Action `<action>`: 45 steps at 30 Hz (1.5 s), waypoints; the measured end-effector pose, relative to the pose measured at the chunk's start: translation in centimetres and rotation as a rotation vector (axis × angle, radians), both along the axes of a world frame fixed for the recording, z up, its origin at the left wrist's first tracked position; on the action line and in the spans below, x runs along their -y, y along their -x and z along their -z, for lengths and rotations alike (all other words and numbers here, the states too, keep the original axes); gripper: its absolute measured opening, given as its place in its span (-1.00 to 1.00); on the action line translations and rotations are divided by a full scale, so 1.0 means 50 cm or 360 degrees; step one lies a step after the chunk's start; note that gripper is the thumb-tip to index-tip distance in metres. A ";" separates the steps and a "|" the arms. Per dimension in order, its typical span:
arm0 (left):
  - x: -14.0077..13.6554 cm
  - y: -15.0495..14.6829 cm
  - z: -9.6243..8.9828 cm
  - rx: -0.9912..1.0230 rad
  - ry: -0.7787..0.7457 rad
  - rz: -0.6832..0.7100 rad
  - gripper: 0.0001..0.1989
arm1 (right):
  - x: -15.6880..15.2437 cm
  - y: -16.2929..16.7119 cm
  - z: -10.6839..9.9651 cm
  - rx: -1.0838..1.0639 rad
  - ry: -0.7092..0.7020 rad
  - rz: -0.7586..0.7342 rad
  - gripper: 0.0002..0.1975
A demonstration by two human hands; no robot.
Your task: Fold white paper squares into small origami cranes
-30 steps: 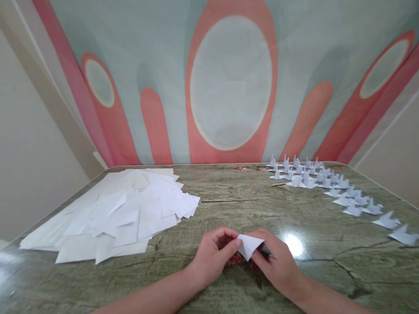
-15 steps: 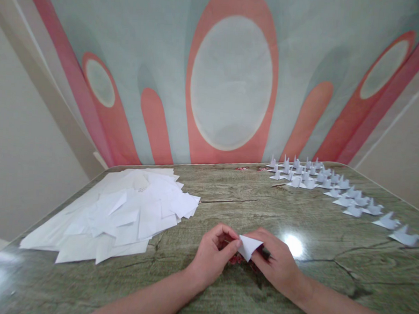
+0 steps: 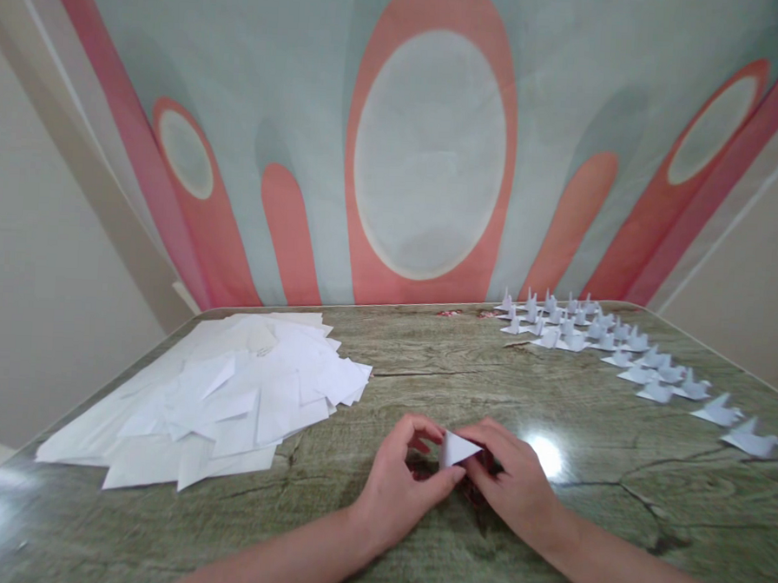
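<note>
Between my two hands, just above the near middle of the table, is a small piece of folded white paper [image 3: 457, 450] with a pointed right end. My left hand [image 3: 404, 471] pinches its left side, with the thumb at the lower edge and the index finger at the top. My right hand [image 3: 513, 472] grips it from the right, fingertips along the upper edge and the right point. Some of the right fingers are hidden, and the underside of the paper does not show.
A spread pile of loose white paper sheets [image 3: 227, 396] covers the table's left part. Several folded white paper birds [image 3: 658, 388] stand in rows along the right and back right. The wood-patterned table [image 3: 425, 354] meets a painted wall [image 3: 316, 61] at the back.
The folded paper has turned, so its point now faces right instead of down. My left thumb has shifted to its lower edge. The pile and the birds are unchanged.
</note>
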State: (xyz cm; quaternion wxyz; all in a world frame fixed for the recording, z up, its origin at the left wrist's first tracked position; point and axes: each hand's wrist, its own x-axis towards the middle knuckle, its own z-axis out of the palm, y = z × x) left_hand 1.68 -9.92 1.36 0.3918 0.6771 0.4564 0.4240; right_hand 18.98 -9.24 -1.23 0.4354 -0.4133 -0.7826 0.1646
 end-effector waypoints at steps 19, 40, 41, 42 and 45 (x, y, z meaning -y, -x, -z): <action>-0.015 0.009 0.005 0.0157 -0.0049 0.0023 -0.83 | 0.000 -0.010 -0.014 -0.0038 -0.0284 0.0121 -0.83; -0.015 0.008 0.013 0.0074 -0.0102 0.0013 -0.74 | 0.005 -0.010 -0.008 -0.0012 -0.0341 0.0095 -0.82; -0.015 0.008 0.014 0.0083 -0.0090 0.0007 -0.75 | 0.005 -0.010 -0.008 -0.0014 -0.0340 0.0091 -0.82; -0.015 0.008 0.015 0.0096 -0.0076 0.0002 -0.76 | 0.005 -0.009 -0.009 -0.0013 -0.0338 0.0086 -0.82; -0.018 0.008 0.020 0.0156 -0.0014 -0.0011 -0.79 | 0.004 -0.008 -0.007 0.0004 -0.0322 0.0080 -0.83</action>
